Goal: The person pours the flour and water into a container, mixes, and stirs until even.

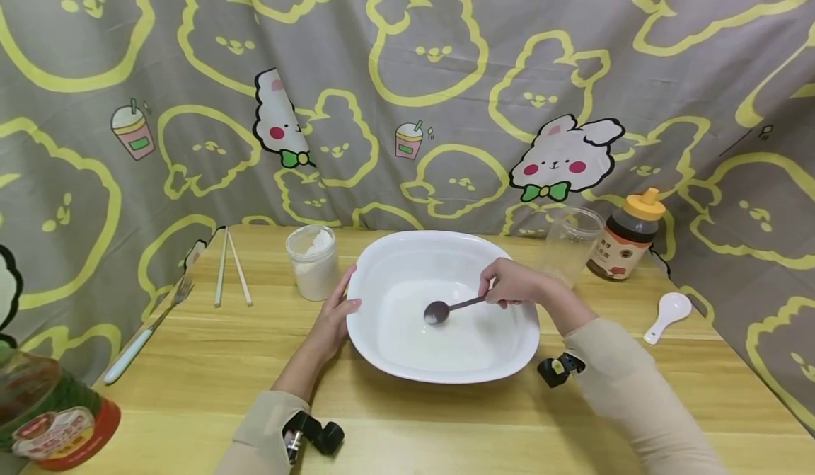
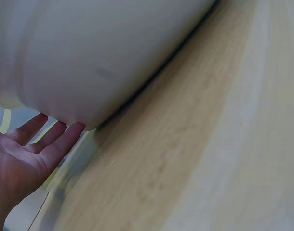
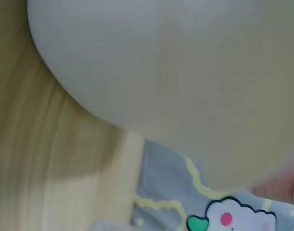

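A large white oval basin (image 1: 523, 344) stands on the table, its bottom covered by something smooth and white. At the basin's left side is my left hand (image 1: 332, 318), thumb at the rim and fingers against the outer wall. From the left wrist view, the fingertips (image 2: 77, 127) touch the low outside of the basin. My right hand (image 1: 512, 282) reaches over the right rim and pinches the handle of a dark brown spoon (image 1: 436, 312). The spoon's bowl is down in the basin, with some white in it. The basin wall hides most of the right hand in the right wrist view.
Behind the basin's left side stands a jar of white powder (image 1: 315, 277). Chopsticks (image 1: 239, 268) and a fork (image 1: 145, 335) lie left; a red-lidded jar (image 1: 64, 418) is nearest. At right are a clear cup (image 1: 575, 227), a honey bottle (image 1: 620, 241) and a white spoon (image 1: 673, 309).
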Tool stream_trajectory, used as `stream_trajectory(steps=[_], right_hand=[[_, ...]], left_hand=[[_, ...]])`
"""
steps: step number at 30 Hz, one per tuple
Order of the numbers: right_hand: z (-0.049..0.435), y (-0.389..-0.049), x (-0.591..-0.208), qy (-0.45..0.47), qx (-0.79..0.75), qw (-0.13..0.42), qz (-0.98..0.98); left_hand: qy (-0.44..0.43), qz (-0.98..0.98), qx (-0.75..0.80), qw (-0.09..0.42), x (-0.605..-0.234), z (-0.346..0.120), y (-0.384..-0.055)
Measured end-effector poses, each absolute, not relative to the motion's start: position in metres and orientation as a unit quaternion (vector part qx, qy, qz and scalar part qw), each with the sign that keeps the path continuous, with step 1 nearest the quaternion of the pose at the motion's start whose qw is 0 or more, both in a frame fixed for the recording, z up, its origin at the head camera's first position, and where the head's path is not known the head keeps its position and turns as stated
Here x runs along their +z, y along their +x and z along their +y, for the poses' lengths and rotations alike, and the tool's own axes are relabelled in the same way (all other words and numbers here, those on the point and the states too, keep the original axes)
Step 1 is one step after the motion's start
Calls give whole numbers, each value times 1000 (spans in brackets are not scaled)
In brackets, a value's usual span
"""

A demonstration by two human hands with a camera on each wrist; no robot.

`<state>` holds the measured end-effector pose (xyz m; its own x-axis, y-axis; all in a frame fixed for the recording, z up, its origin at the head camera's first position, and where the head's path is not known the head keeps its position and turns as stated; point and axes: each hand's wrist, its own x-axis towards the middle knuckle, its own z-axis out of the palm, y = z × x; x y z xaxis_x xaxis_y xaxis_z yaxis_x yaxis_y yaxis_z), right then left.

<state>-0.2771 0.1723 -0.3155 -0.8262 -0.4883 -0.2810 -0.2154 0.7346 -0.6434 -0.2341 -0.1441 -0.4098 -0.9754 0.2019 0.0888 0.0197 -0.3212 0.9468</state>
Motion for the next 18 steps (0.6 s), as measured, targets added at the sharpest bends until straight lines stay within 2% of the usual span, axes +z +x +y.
stream_trajectory(steps=[4,11,14,18], right_hand=[[184,-274,-306,-200,-257,203,923],[183,-276,-307,-175,-221,108,953],[174,-279,-319,-175,-254,101,946],[161,-280,-330,-185,-306,129,925]], left_hand=[[98,578,808,57,-409,-144,-235],[96,582,805,56,-408,-144,-235],[98,585,803,55,-409,-143,-234],[96,585,804,52,-409,-143,-233]])
